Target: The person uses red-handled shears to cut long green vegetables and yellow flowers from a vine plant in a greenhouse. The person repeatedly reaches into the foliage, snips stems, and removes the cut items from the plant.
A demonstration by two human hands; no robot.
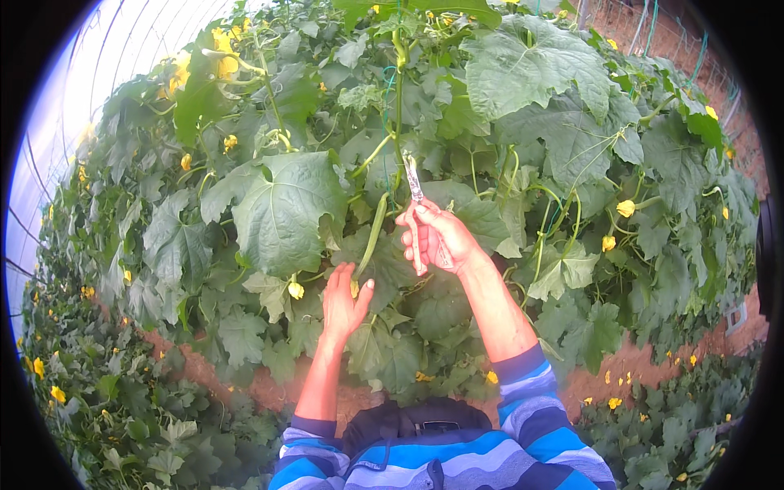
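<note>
A long green luffa gourd (372,236) hangs from the vine in front of me, a yellow flower at its lower tip. My left hand (344,303) is at that lower tip, its fingers pointing up and the thumb apart; whether it touches the gourd I cannot tell. In my right hand (441,239) is a pair of pruning shears (414,184), held by the handles with the blades pointing up. The shears are beside the main stem (399,104), right of the gourd's upper end. A large leaf (288,211) hangs to the left of the gourd.
Dense vines with broad leaves (533,64) and yellow flowers (626,208) surround my hands. A green string (386,122) runs up along the stem. Reddish soil (618,367) shows below between the rows. Greenhouse film (110,55) with thin ribs curves at the upper left.
</note>
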